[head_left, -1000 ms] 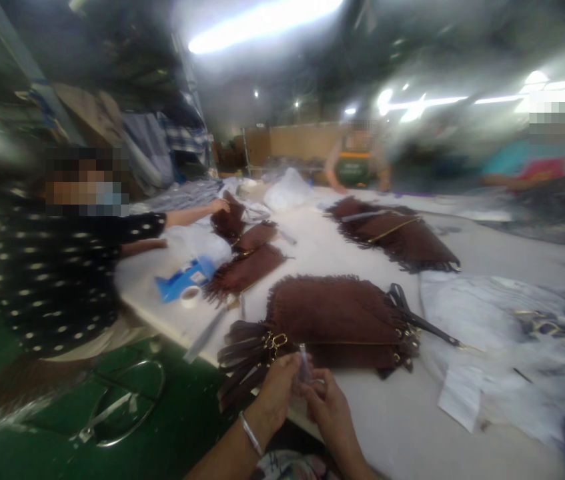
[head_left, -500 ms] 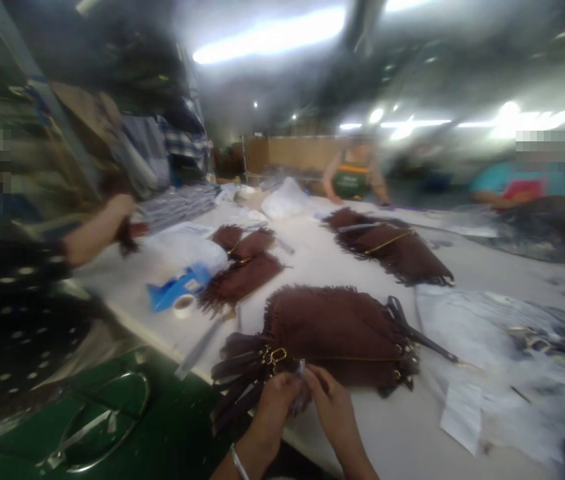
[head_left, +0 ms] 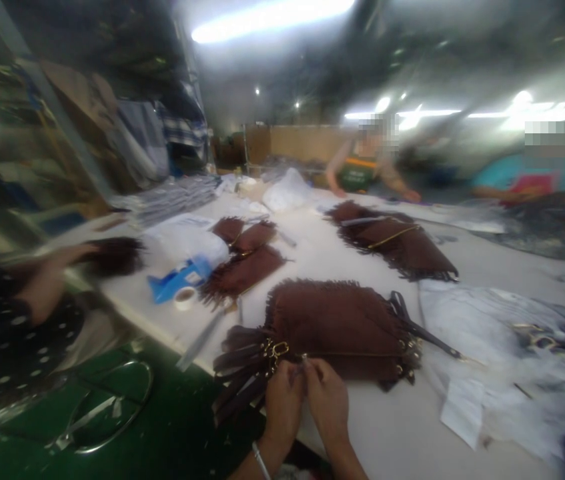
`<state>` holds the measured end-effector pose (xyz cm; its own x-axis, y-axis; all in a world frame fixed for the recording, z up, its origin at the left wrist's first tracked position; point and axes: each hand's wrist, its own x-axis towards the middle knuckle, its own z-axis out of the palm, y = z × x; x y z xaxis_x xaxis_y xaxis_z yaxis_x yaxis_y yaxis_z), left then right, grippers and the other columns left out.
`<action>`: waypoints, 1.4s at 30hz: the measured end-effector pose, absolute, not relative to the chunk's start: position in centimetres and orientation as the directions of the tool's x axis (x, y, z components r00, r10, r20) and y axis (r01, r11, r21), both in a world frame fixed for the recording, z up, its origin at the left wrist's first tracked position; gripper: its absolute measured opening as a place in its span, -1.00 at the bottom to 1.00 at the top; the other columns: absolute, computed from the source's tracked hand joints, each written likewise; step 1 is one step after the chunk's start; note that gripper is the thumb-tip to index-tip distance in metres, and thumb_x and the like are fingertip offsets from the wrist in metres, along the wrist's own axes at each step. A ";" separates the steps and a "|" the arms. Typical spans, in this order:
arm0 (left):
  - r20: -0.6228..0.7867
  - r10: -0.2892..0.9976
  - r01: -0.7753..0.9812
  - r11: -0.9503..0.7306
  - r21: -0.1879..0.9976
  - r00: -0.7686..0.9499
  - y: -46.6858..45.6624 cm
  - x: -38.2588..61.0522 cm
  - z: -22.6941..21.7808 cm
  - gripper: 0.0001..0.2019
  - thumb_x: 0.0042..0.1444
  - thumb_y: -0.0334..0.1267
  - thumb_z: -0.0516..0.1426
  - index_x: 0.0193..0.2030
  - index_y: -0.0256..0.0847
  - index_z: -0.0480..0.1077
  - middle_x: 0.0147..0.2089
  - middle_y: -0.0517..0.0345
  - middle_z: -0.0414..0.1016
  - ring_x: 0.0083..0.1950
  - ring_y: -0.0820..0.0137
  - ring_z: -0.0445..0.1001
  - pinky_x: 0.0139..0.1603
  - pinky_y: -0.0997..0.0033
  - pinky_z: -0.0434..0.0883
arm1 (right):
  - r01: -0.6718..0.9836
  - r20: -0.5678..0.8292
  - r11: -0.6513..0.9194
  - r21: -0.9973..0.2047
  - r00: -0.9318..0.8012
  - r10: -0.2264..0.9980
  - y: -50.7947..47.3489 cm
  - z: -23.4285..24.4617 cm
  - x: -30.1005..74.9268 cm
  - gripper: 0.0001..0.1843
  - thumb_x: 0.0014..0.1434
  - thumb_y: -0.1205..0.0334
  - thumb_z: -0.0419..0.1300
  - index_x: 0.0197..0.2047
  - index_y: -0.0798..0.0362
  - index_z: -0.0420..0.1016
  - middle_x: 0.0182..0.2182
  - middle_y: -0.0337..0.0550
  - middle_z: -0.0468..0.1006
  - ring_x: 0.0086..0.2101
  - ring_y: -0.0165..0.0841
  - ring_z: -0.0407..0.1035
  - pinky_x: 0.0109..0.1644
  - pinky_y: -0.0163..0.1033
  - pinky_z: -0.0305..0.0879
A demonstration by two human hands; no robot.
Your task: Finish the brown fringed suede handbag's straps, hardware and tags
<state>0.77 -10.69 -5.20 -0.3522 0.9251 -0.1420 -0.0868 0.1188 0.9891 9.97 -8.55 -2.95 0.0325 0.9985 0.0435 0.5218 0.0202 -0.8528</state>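
Observation:
Close together at the near edge of a brown fringed bag (head_left: 332,320), my left hand (head_left: 283,397) and my right hand (head_left: 328,400) pinch something small between their fingertips. Its kind is hidden by the fingers and blur. The bag lies flat, with a gold-coloured zip line along its near side. Left of it, dark brown straps (head_left: 237,353) fan out, with gold-coloured clasps (head_left: 278,349) beside my left hand. A thin dark strap (head_left: 429,340) runs from the bag's right end to a metal end.
More brown fringed bags (head_left: 395,240) lie farther back, others (head_left: 247,270) at left near a blue packet (head_left: 182,277) and a tape roll (head_left: 185,298). Plastic-wrapped straps (head_left: 522,347) cover the right. A co-worker's hand (head_left: 49,273) holds dark fringe. A round metal stool frame (head_left: 112,407) stands below.
My hands have drawn closer together, fingertips still meeting at the bag's near edge. At left, the co-worker's arm has swung down and left with the dark fringed piece. The view has tilted slightly.

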 end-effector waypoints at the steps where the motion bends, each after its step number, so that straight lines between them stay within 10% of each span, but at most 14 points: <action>1: -0.123 0.922 -0.068 0.105 0.992 -0.367 -10.7 0.8 -5.2 -0.89 0.02 -0.23 0.24 -0.36 -0.18 0.42 -0.37 0.09 0.50 -0.31 0.29 0.43 -0.26 0.41 0.25 | 0.566 0.070 0.037 -0.824 0.037 0.997 -8.6 -2.9 9.8 -0.66 0.26 0.02 0.00 -0.31 -0.02 0.54 -0.32 -0.10 0.62 -0.28 -0.22 0.47 -0.19 -0.24 0.24; 10: -0.267 0.933 -0.207 0.219 0.954 -0.242 -10.8 0.6 -5.7 -0.67 -0.03 0.01 0.23 -0.31 -0.22 0.36 -0.46 0.16 0.44 -0.48 0.36 0.39 -0.47 0.42 0.28 | 0.874 0.162 0.166 -0.457 -0.101 0.982 -9.6 -2.7 11.6 -0.65 0.32 0.05 -0.03 -0.40 0.00 0.41 -0.46 -0.10 0.56 -0.49 -0.30 0.42 -0.43 -0.27 0.01; 16: -0.354 0.924 -0.316 0.297 0.901 -0.140 -11.4 0.3 -5.8 -0.37 -0.12 0.34 0.16 -0.24 -0.27 0.37 -0.49 0.15 0.41 -0.46 0.30 0.42 -0.48 0.37 0.34 | 0.741 0.160 0.227 -0.632 -0.162 0.974 -8.0 -1.8 13.6 -0.65 0.34 0.03 -0.09 -0.27 -0.06 0.47 -0.36 -0.19 0.61 -0.36 -0.31 0.46 -0.32 -0.29 0.12; 42: -0.442 0.888 -0.340 0.459 0.821 0.131 -13.5 -0.7 -5.8 -0.49 0.01 0.24 0.16 -0.28 -0.25 0.27 -0.50 0.21 0.39 -0.56 0.40 0.40 -0.51 0.39 0.35 | 0.799 0.066 -0.014 -0.601 0.068 0.996 -6.5 -3.2 10.7 -0.48 0.26 -0.18 -0.01 -0.52 0.00 0.44 -0.51 -0.13 0.58 -0.42 -0.31 0.44 -0.38 -0.28 0.05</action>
<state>-0.68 -13.50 -5.80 0.1310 0.8876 -0.4417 -0.3397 0.4587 0.8211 10.66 -6.50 -3.22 0.0676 0.9955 0.0663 0.7988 -0.0142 -0.6014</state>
